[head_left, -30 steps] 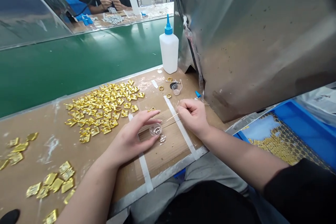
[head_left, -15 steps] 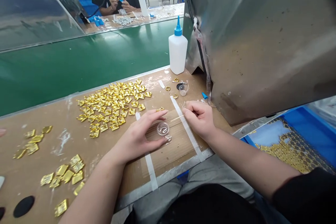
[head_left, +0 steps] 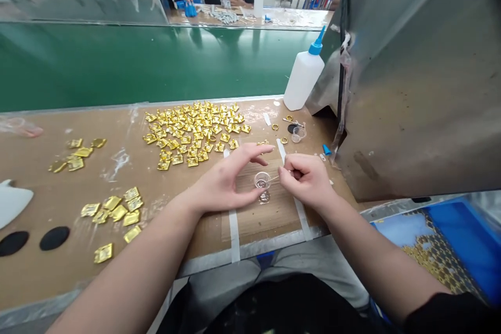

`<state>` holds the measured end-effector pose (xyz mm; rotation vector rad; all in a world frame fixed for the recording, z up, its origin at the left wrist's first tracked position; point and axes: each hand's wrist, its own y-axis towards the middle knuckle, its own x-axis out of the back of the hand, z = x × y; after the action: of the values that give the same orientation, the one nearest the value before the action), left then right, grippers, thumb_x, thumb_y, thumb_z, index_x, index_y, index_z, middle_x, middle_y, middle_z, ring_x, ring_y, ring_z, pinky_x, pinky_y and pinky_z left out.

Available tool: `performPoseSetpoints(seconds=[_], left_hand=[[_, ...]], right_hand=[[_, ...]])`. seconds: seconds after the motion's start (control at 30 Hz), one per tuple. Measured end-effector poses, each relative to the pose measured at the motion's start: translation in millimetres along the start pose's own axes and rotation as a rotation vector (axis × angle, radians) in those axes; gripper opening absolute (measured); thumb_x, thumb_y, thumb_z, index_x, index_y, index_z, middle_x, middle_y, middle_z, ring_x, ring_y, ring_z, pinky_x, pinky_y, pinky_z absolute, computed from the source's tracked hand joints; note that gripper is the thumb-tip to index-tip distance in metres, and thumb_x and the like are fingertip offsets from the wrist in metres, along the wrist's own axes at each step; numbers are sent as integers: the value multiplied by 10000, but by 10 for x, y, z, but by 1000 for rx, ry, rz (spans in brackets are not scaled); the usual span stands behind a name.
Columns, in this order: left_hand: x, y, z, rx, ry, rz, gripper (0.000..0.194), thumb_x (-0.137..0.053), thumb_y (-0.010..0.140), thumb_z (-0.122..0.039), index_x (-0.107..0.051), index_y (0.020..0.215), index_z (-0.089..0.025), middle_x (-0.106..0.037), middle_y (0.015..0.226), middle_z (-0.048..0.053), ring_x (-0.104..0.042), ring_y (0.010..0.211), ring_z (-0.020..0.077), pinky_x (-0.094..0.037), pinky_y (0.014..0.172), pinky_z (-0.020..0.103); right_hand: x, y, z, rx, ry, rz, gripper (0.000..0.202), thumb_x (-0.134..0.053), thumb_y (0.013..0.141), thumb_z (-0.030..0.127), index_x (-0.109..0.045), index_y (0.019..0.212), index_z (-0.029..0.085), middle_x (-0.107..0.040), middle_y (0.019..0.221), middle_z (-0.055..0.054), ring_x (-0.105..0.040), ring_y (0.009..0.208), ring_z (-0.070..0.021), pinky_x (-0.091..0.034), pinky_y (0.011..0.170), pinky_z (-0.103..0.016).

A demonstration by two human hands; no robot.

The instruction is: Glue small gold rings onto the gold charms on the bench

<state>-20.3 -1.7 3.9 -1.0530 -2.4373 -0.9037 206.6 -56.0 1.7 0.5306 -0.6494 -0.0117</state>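
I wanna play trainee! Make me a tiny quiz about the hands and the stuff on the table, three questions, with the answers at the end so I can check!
1. True or false: a clear cup is between the thumb and fingers of the left hand.

2. Which hand holds the thin stick that points at that cup?
A) left
B) right
C) neither

3. Fill in the gap: the near bottle has a ____ cap.

Key:
1. True.
2. B, the right hand.
3. Blue.
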Motion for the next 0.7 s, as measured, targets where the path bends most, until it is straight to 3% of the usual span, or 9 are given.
performPoseSetpoints(seconds=[0.3,0.53,0.7], left_hand=[[-21,-42,20,24,62,37,798,-744,884,-178,-371,1581,-283,-638,1346,88,-609,1289,261,-435,1184,452],[51,-42,4,-4,28,74,815,-665,874,-165,-318,1603,-278,-588,1407,112,-588,1290,281,-450,1152,488],[104,-40,38,3,-22,-11,707,-564,907,-215,-364,1582,-290,-597,1344,104,-589,1225,294,-461,1108,534]], right_hand=[[-92,99,28,47,-156,188,309,-590,810,178,-386,579,199,-356,535,67,-325,507,-80,-244,542,-251],[-96,99,86,50,-170,215,307,-601,839,184,-417,595,199,-419,540,59,-354,510,-82,-265,539,-237],[-79,114,90,46,-177,231,295,-605,830,155,-419,606,202,-441,553,57,-383,514,-82,-273,539,-237]])
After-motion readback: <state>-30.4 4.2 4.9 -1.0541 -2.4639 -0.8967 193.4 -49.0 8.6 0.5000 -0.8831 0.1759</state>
